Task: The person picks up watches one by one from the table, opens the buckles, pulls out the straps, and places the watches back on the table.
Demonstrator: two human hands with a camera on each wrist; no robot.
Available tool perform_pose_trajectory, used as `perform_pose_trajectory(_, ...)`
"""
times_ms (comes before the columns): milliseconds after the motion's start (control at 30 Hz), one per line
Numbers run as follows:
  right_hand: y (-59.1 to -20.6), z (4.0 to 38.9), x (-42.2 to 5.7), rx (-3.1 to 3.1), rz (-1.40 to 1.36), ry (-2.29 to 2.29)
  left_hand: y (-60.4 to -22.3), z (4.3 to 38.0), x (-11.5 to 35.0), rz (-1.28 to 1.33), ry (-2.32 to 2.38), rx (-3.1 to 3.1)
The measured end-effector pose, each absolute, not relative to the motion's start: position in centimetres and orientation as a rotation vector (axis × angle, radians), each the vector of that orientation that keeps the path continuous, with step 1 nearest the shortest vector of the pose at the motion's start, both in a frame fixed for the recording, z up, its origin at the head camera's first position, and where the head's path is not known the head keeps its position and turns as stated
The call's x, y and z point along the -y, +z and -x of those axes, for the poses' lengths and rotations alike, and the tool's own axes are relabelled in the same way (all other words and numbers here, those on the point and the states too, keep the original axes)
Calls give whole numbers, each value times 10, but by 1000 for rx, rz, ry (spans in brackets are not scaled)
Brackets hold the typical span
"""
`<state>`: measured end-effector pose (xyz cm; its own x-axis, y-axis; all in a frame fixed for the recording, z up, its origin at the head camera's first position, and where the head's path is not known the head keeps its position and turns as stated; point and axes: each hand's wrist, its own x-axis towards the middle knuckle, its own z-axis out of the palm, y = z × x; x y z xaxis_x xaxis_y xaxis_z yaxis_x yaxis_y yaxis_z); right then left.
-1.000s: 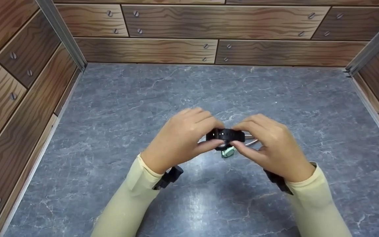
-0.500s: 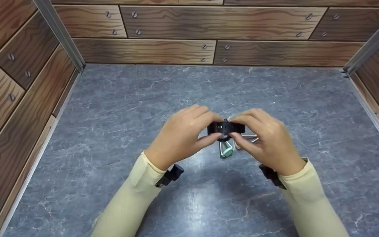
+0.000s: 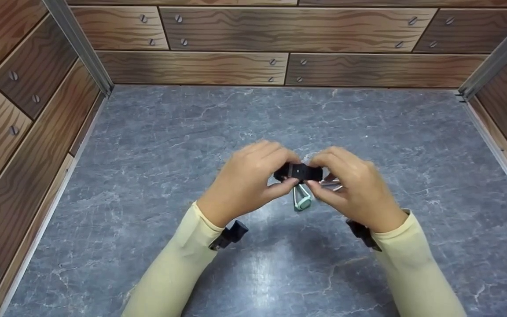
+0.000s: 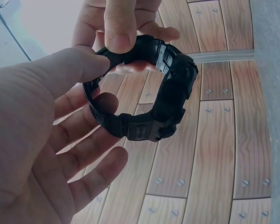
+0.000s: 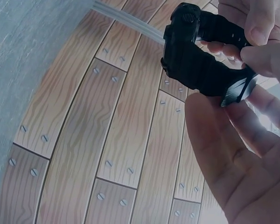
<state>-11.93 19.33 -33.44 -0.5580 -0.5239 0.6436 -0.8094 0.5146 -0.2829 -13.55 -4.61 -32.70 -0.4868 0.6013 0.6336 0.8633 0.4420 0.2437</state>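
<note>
A black wristwatch point(image 3: 308, 172) is held between both hands just above the tabletop, its strap bent round into a loop. My left hand point(image 3: 253, 176) pinches one side of the strap between thumb and fingers. From the other side, my right hand point(image 3: 350, 189) pinches the strap with its thumb and fingers close to the left fingertips. The left wrist view shows the loop of the watch point(image 4: 175, 88) with its case away from the thumbs. In the right wrist view, the watch case point(image 5: 182, 28) has a side button, and a strap end point(image 5: 238, 88) sticks out near the right fingers.
Under the watch lies a mint-green piece point(image 3: 303, 202) with pale cord-like strands, partly hidden by the hands. The grey marbled tabletop point(image 3: 192, 119) is bordered by wood-patterned walls point(image 3: 218, 68) with metal corner strips.
Both hands have moved slightly away from the body with the watch, which has tilted. More of the mint-green piece shows below it. Both hands keep their pinch on the strap.
</note>
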Motion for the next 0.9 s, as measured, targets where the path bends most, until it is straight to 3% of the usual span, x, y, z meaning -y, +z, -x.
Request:
perform_pose_trajectory(533,-332,109,-196,2475,-1006,1202,-328,136,47,1280,-901,2196)
perform_pose_trajectory(900,-332,109,-195,2526,-1031,1253,-329,135,50,1274,-956,2244)
